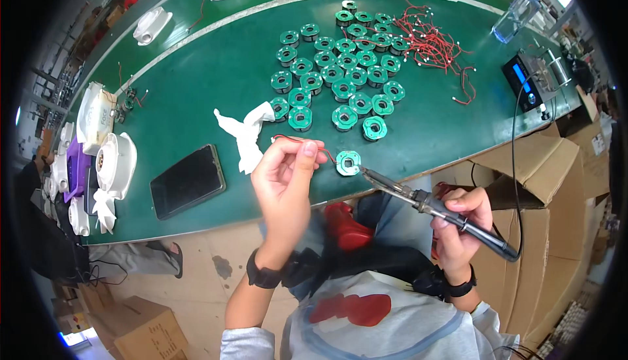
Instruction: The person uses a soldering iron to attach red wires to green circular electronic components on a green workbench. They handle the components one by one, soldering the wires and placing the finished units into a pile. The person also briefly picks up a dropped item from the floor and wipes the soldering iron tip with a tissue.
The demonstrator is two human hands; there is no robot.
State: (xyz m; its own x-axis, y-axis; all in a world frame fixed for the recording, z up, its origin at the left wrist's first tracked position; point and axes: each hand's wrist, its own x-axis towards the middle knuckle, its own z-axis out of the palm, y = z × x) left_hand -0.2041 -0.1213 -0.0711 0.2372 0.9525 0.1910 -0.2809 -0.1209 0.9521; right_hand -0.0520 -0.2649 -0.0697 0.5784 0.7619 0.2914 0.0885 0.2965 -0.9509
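My left hand is closed in a pinch on a thin red wire, whose end reaches a small round green circuit board near the table's front edge. In my right hand is a soldering iron with a black handle. Its tip points left at the right rim of that board; whether the two touch I cannot tell. Many like green boards with square centre holes stand grouped beyond my hands. A crumpled white tissue lies just past my left hand.
Left of my left hand lies a dark phone. White round housings line the left edge. A tangle of red wires sits far right, near a clear bottle and the soldering station. The iron's black cable hangs at right, above cardboard boxes.
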